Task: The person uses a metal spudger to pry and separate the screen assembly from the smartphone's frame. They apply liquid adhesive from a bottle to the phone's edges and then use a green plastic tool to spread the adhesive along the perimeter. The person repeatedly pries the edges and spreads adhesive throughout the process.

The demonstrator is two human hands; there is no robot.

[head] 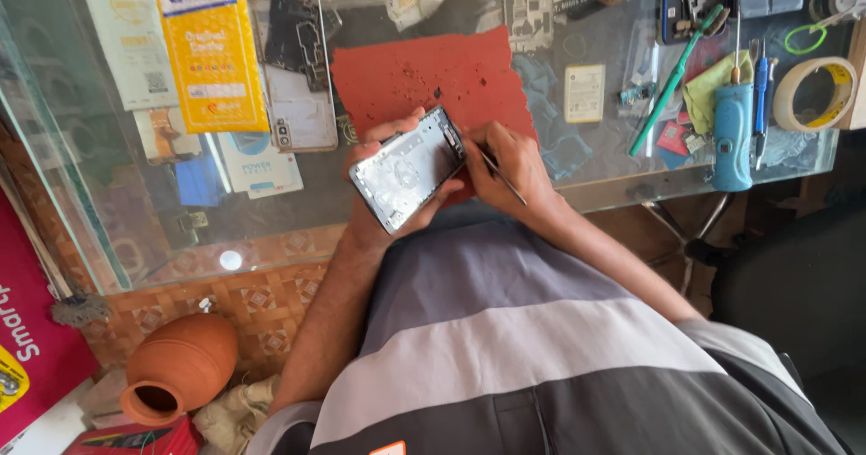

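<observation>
My left hand (379,204) grips an opened phone body (408,168), a silver frame with its inner side facing up, held tilted over the near edge of the red mat (424,74). My right hand (512,168) pinches thin metal tweezers (502,177), whose tip touches the phone's upper right corner. Both hands meet just above my grey striped shirt.
On the glass table (298,202): a yellow packet (209,45), a second opened phone (296,67), a blue-handled tool (732,135), a green toothbrush (675,81), a tape roll (816,94), small parts. A clay pot (180,365) stands on the floor at left; a dark chair (794,284) at right.
</observation>
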